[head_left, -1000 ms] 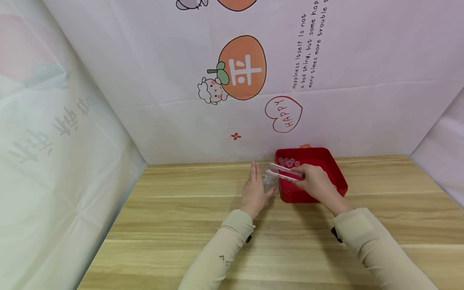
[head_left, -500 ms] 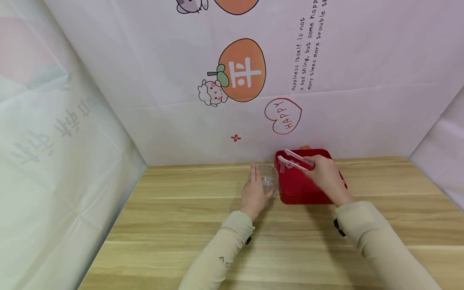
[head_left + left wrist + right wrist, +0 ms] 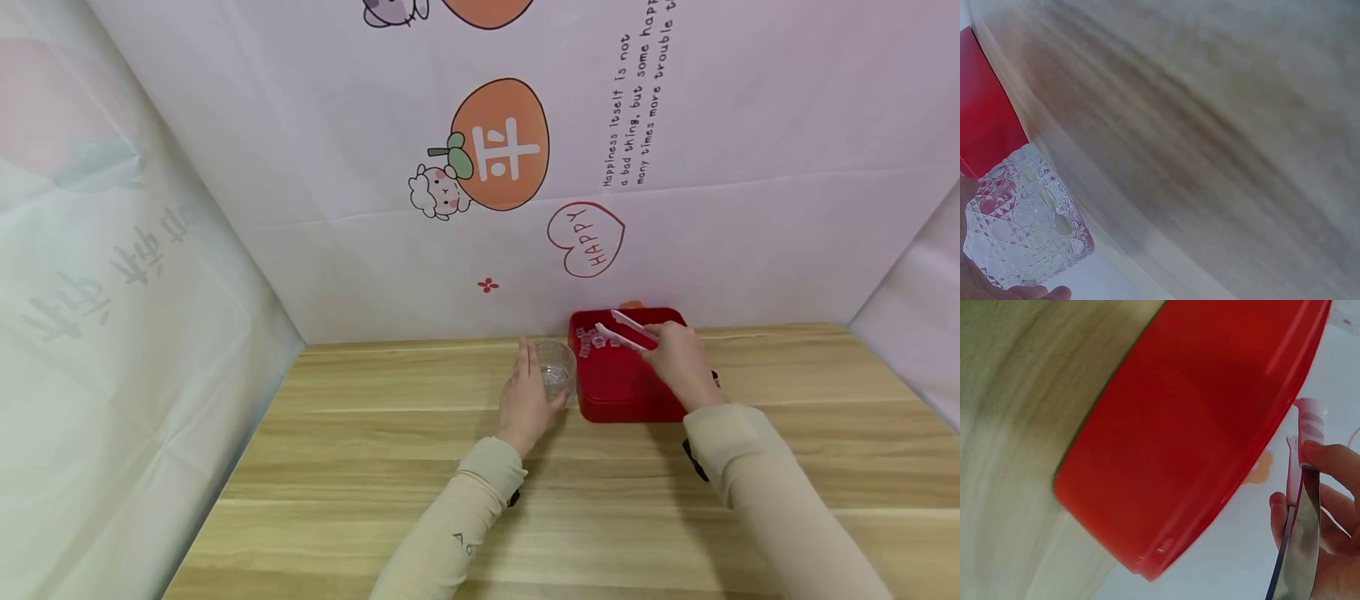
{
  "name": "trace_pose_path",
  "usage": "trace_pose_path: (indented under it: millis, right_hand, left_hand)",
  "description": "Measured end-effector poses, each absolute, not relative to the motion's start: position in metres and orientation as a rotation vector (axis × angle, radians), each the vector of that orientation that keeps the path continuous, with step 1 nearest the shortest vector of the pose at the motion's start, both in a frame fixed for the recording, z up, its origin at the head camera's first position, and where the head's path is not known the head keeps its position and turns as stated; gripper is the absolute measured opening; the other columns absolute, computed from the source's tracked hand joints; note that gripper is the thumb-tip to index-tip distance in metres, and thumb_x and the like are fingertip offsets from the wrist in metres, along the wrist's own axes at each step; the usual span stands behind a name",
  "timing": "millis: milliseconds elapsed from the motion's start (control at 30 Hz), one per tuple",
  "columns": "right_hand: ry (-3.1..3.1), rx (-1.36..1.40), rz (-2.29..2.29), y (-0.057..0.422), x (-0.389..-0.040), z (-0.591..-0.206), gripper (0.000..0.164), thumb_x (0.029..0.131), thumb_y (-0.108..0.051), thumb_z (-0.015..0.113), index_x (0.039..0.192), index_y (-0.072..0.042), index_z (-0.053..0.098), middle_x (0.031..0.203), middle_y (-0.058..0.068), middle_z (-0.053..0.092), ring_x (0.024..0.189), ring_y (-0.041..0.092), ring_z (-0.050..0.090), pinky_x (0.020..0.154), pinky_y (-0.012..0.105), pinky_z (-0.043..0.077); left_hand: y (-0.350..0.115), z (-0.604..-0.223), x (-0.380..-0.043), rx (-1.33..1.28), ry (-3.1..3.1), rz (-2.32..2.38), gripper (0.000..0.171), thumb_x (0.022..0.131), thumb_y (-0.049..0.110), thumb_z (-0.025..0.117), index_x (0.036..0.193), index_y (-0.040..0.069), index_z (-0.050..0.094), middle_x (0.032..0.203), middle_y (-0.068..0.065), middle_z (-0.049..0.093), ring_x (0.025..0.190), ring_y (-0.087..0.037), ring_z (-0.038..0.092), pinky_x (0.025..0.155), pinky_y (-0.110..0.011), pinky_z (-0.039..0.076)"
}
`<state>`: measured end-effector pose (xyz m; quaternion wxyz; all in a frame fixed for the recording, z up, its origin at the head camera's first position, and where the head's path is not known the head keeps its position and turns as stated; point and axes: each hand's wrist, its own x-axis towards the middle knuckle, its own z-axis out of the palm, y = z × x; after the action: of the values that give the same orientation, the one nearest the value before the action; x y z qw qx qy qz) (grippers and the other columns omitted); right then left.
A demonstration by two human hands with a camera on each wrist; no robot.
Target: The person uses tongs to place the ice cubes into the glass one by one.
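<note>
My left hand (image 3: 525, 402) curves round the side of a clear cut-glass cup (image 3: 558, 375), which stands on the table against the red box. In the left wrist view the faceted wall of the glass (image 3: 1022, 219) shows, with fingertips along its edge. My right hand (image 3: 677, 362) pinches tongs with pale pink-white tips (image 3: 626, 333) and metal arms (image 3: 1300, 550). The tong tips are apart over the red box (image 3: 630, 400). Several small clear cubes (image 3: 588, 340) lie at the box's back left; whether anything sits between the tips is too small to tell.
The wooden table (image 3: 375, 467) spreads in front and to both sides of the arms. A white printed cloth wall (image 3: 375, 250) rises close behind the box, and another cloth (image 3: 150, 333) hangs on the left.
The right hand has carried the tongs from above the glass rightward to over the red box, and their tips have spread. The left hand stays at the glass.
</note>
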<state>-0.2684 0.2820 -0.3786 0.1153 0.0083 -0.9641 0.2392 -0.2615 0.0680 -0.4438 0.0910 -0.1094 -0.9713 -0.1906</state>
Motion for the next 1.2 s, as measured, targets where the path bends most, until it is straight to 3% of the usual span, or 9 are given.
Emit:
trace_pose_path:
  millis: [500, 833, 1200]
  right_hand:
    - [-2.887, 0.008, 0.65, 0.292, -0.273, -0.403, 0.038, 0.082, -0.005, 0.068, 0.112, 0.018, 0.061, 0.111, 0.037, 0.062, 0.094, 0.048, 0.061, 0.082, 0.057, 0.052]
    - [-2.952, -0.024, 0.702, 0.294, -0.28, -0.411, 0.043, 0.084, -0.006, 0.067, 0.12, 0.016, 0.057, 0.118, 0.037, 0.058, 0.09, 0.042, 0.062, 0.077, 0.053, 0.054]
    - [-2.975, 0.014, 0.669, 0.3, -0.282, -0.413, 0.04, 0.083, -0.006, 0.068, 0.116, 0.014, 0.061, 0.112, 0.035, 0.062, 0.081, 0.037, 0.061, 0.071, 0.051, 0.053]
  left_hand:
    - [0.066, -0.446, -0.263, -0.346, -2.86, -0.53, 0.093, 0.087, 0.046, 0.065, 0.151, -0.001, 0.017, 0.16, -0.014, 0.016, 0.13, -0.026, 0.05, 0.105, -0.033, 0.045]
    - [0.066, -0.444, -0.262, -0.356, -2.845, -0.53, 0.092, 0.086, 0.045, 0.067, 0.151, -0.002, 0.019, 0.16, -0.015, 0.016, 0.131, -0.027, 0.049, 0.104, -0.034, 0.046]
    - [0.067, -0.445, -0.264, -0.352, -2.848, -0.512, 0.093, 0.086, 0.046, 0.066, 0.151, -0.002, 0.019, 0.16, -0.015, 0.018, 0.132, -0.026, 0.048, 0.104, -0.033, 0.047]
